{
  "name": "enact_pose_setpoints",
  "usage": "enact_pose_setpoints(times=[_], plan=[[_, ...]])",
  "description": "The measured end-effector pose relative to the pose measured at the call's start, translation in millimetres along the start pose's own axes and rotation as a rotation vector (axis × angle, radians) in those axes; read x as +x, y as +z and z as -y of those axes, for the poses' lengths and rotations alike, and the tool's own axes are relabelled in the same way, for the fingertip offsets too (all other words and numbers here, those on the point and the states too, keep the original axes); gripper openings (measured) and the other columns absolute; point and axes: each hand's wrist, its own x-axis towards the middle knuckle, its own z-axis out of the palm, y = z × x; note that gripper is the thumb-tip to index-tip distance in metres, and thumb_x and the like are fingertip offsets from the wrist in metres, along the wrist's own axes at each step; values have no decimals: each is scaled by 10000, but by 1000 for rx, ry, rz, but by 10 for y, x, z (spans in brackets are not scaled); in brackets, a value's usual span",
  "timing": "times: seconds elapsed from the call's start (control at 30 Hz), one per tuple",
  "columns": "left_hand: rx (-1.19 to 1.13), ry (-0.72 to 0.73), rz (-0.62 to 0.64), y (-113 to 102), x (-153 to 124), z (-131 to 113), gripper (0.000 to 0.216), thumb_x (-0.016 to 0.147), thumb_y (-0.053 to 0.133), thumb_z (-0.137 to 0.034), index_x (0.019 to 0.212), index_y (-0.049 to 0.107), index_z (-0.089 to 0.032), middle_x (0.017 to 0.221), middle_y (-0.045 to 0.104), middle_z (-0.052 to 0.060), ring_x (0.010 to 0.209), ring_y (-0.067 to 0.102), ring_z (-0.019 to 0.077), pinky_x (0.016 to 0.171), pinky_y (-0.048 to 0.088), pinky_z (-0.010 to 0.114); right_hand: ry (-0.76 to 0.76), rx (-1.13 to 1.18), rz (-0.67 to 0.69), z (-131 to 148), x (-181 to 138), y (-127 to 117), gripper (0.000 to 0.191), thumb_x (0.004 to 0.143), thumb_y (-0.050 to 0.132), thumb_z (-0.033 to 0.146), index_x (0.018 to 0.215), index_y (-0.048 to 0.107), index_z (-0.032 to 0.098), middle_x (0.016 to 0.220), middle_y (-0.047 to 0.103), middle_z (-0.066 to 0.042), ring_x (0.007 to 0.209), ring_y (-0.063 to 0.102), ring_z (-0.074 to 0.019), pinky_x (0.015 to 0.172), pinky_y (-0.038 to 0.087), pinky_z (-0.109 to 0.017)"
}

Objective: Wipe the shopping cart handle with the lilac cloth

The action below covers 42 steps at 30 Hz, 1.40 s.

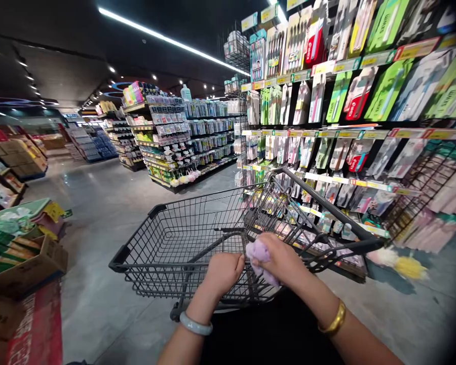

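My right hand (279,256) is closed around a soft, light purple puffy thing (259,251); its exact kind I cannot make out. Beside it, my left hand (225,271) is curled with thumb and fingertips pinched together, close to the purple thing but apart from it. Whatever the left fingers may pinch is too small or hidden to name. Both hands are above the near side of a black wire shopping cart (175,266). Its basket extends to the left, and its handle (327,205) runs along the right.
Racks of packaged toothbrushes (357,96) stand close on the right. Fluffy yellow (410,267) and pink items hang low there. Further shelves (171,126) stand across the grey floor (95,223). Cardboard boxes of goods (26,258) line the left edge.
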Motion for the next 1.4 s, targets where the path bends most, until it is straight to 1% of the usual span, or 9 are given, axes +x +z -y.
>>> enact_pose_setpoints(times=[0.13, 0.3, 0.53, 0.7, 0.83, 0.97, 1.1, 1.23, 1.4], plan=[[-51, 21, -21, -12, -58, 54, 485, 1001, 195, -439, 932, 622, -222, 841, 701, 56, 788, 652, 200, 690, 419, 289, 154, 10, 85, 26, -30, 119, 575, 848, 565, 549, 1291, 435, 206, 1005, 675, -97, 890, 669, -262, 754, 459, -341], [-40, 56, -110, -166, -157, 342, 471, 992, 225, -503, 988, 617, -240, 833, 687, 52, 826, 631, 213, 776, 420, 315, 88, 153, 4, -40, 99, 114, 482, 819, 635, 437, 1217, 497, 201, 1173, 610, -102, 1048, 606, -231, 864, 453, -322], [25, -77, -117, -189, -157, 717, 574, 984, 182, -542, 911, 651, -219, 797, 694, 62, 807, 631, 209, 826, 427, 335, -240, 172, 513, 268, 349, 29, 267, 913, 502, 449, 1007, 627, 233, 1010, 657, -46, 970, 597, -207, 888, 447, -324], [29, -166, 24, -35, -120, 704, 717, 975, 110, -538, 805, 710, -184, 804, 711, 112, 748, 655, 223, 696, 453, 319, -107, 105, 699, 331, 647, 219, 233, 919, 493, 411, 1054, 579, 241, 873, 665, -21, 715, 590, -150, 669, 461, -253], [37, -207, 59, -5, -105, 709, 698, 971, 149, -502, 716, 713, -180, 790, 724, 123, 735, 662, 222, 688, 459, 315, 36, -25, 702, 474, 843, 356, 330, 875, 557, 439, 1106, 559, 204, 872, 662, -37, 680, 569, -144, 596, 426, -232], [29, -222, 65, 13, -104, 721, 642, 962, 197, -464, 736, 725, -178, 778, 726, 127, 753, 664, 227, 716, 461, 323, -91, 69, 797, 551, 826, 275, 275, 888, 522, 415, 1039, 604, 201, 878, 655, -24, 714, 564, -134, 623, 424, -214], [28, -208, 92, 64, -71, 723, 594, 952, 225, -422, 754, 726, -171, 793, 725, 129, 720, 656, 237, 673, 457, 338, -163, 220, 872, 354, 819, 237, 273, 897, 490, 345, 1078, 638, 204, 894, 662, -13, 727, 558, -126, 661, 432, -215], [38, -203, 102, 78, -50, 694, 572, 959, 239, -409, 766, 725, -177, 776, 722, 120, 721, 656, 228, 673, 456, 330, -151, 115, 979, 247, 922, 416, 246, 892, 519, 342, 991, 691, 197, 831, 666, 2, 692, 537, -122, 680, 431, -234], [126, -153, 114, 54, -94, 673, 528, 969, 257, -371, 845, 728, -165, 789, 716, 137, 783, 678, 253, 713, 472, 354, -158, 6, 1005, 477, 1138, 577, 300, 821, 644, 338, 1099, 674, 229, 918, 690, -1, 738, 575, -136, 680, 433, -238]])
